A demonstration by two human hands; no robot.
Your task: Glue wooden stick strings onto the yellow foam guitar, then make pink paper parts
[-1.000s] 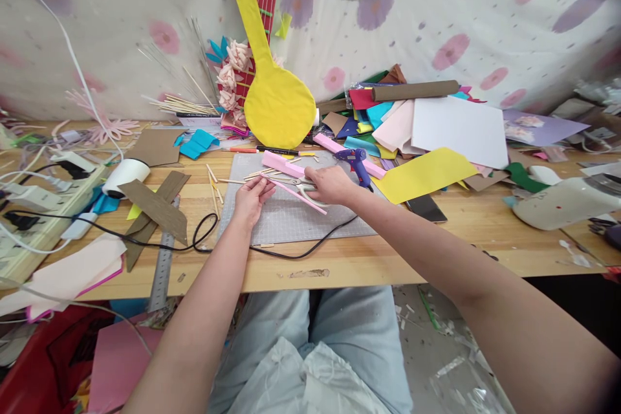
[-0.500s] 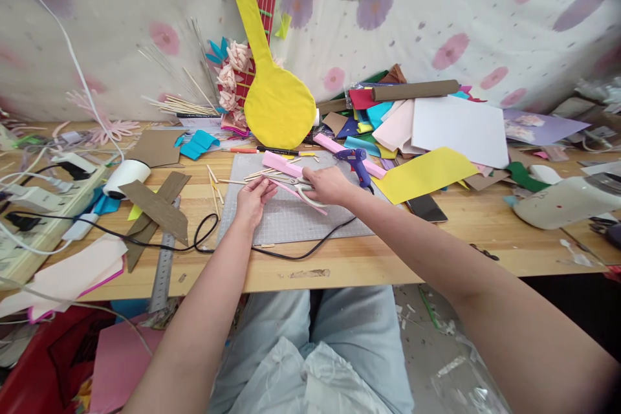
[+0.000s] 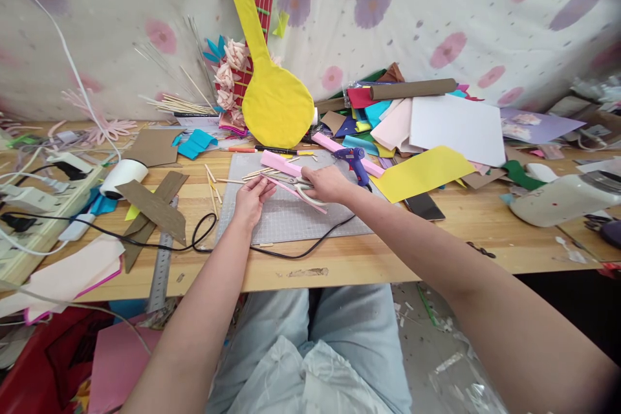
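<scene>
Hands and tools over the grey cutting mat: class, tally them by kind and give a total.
Hands: 2 (left hand, right hand)
Scissors: 1
Blue glue gun: 1
Total: 4

Glue gun (image 3: 356, 162) on mat (image 3: 291, 217) — probably — ruler (image 3: 162, 265) left.

Bare forearms and hands, no sleeves, rings or watch; light blue jeans (image 3: 339, 330) over the lap.
</scene>
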